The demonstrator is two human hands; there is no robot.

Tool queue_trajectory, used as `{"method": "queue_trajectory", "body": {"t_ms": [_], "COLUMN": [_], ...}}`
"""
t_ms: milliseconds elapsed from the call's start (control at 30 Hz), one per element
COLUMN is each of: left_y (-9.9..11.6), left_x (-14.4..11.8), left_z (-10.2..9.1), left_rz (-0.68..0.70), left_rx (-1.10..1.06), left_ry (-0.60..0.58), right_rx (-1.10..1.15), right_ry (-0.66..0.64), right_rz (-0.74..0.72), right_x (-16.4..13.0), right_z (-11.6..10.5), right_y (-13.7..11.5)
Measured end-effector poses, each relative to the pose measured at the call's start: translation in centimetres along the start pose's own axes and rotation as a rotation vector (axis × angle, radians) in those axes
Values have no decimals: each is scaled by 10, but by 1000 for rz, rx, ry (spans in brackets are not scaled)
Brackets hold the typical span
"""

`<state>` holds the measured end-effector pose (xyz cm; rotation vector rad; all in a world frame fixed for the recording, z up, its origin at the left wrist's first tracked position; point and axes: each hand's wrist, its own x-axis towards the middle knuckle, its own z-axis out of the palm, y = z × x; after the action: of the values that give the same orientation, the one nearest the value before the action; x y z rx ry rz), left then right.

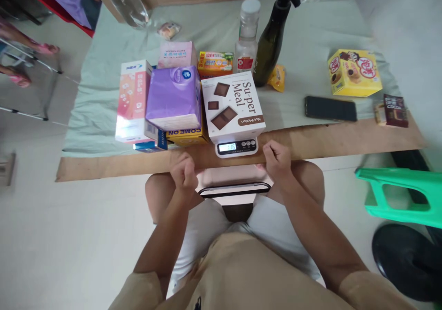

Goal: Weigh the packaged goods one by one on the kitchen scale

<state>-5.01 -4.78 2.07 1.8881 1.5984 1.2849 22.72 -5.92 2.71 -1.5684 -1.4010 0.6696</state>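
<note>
My left hand (183,172) is curled into a fist at the table's front edge, with nothing visible in it. Also closed and showing nothing inside, my right hand (277,159) rests at the edge just right of a white digital scale (238,148). On the scale sits a white Su-per Meal box (233,105) with chocolate squares printed on it; the lit display seems to read 116. Left of that box are a purple tissue pack (173,96) on a yellow box (186,137), and a tall pink-and-white box (133,100) on a blue box (151,145).
Behind stand a clear bottle (246,47), a dark pump bottle (272,38) and an orange box (216,62). To the right lie a phone (330,108), a yellow box (355,73) and a brown snack packet (395,110). A green stool (376,199) is beside me; another person's feet (44,48) show at left.
</note>
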Motion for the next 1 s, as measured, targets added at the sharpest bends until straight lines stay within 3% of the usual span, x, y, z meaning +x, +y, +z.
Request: {"method": "queue_trajectory", "body": {"t_ms": [133,300,600,900,1000], "left_y": [-11,-6,-1,9,24], "left_x": [17,16,16,11,-2], "left_z": [1,16,19,18,21], "left_rz": [-23,-104,-169,-124,11], "left_rx": [44,178,253,177,71], "left_ry": [-31,-144,-162,-73,0], "right_rx": [-59,-116,-139,-87,-39], "right_ry": [5,6,-26,19,98], "right_rz": [4,32,32,-1,-11], "right_x": [7,9,5,4,2], "right_z": [12,14,13,14,11], "right_y": [-8,-9,-5,-3,-2]}}
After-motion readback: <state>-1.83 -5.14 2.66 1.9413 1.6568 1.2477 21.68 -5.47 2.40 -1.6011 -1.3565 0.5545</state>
